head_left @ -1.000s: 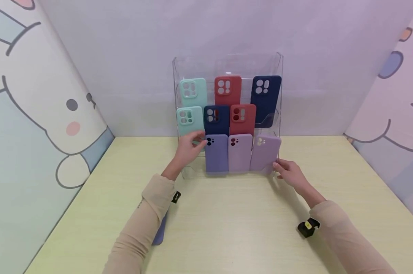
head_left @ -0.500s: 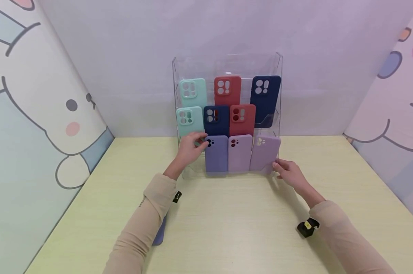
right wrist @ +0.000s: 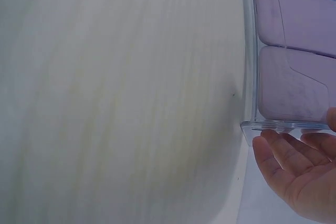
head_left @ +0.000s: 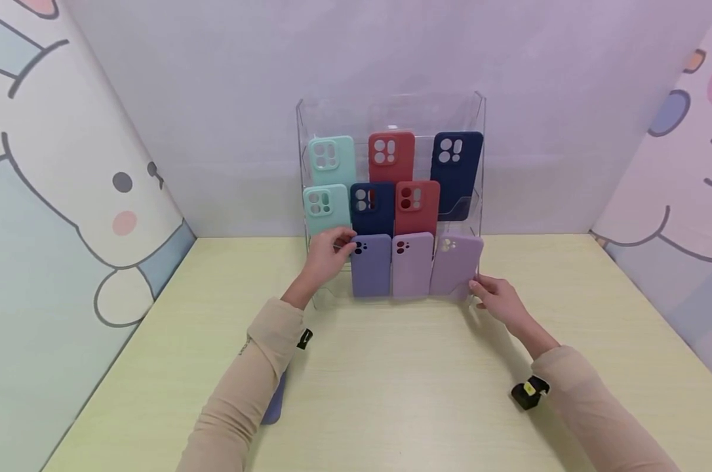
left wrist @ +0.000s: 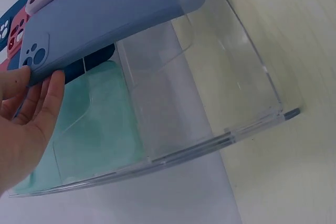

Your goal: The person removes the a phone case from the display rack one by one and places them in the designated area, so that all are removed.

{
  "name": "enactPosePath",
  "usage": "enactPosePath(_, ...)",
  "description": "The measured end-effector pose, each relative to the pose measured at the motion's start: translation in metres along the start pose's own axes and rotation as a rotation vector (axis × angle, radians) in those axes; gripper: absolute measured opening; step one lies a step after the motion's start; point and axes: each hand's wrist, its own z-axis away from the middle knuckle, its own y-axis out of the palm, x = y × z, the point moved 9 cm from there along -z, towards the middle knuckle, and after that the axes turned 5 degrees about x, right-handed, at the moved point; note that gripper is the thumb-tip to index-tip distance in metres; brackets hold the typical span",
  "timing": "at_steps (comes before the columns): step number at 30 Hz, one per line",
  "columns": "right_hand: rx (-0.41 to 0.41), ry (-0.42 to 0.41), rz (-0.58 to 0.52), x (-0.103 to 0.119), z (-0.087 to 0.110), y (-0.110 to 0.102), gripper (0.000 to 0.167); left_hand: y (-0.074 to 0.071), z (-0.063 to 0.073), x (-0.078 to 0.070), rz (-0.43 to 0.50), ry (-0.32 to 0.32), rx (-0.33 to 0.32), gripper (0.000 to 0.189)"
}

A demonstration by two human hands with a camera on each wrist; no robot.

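Note:
A clear acrylic rack (head_left: 480, 131) bears phone cases in three tiers. My left hand (head_left: 328, 254) pinches the upper left corner of a blue-violet phone case (head_left: 371, 272), by its camera holes, in the bottom tier. In the left wrist view, my thumb lies on one side of that case (left wrist: 121, 11) and my fingers on the other. At the rack's lower right, my right hand (head_left: 500, 300) holds the side panel, the thumb partly cut off in the right wrist view. Beside the blue-violet case stand a pale lilac case (head_left: 412, 272) and a tilted lilac case (head_left: 455, 269).
Above are mint cases (head_left: 332, 157), red cases (head_left: 391, 157) and navy cases (head_left: 456, 170). Another blue-violet case (head_left: 275, 403) lies on the table (head_left: 421, 393), partly hidden by my left sleeve. A pale wall (head_left: 244, 164) stands behind the rack.
The lower edge of the blue-violet case sits slightly higher than before, with my left hand at its corner. My right hand stays at the rack's side.

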Motion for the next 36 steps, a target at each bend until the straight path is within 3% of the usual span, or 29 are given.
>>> enactPosePath(12, -0.002, 0.0, 0.004, 0.0, 0.0, 0.001, 0.049, -0.011, 0.0, -0.009, 0.021, 0.036, -0.017, 0.016)
enactPosePath(23, 0.008, -0.004, 0.003, 0.001, 0.0, 0.0, 0.049, -0.029, 0.003, -0.032, 0.002, 0.154, -0.058, 0.014)
enactPosePath(36, 0.002, -0.003, -0.003, 0.002, 0.0, 0.0, 0.048, -0.044, 0.013, -0.054, -0.027, 0.214, -0.068, 0.014)
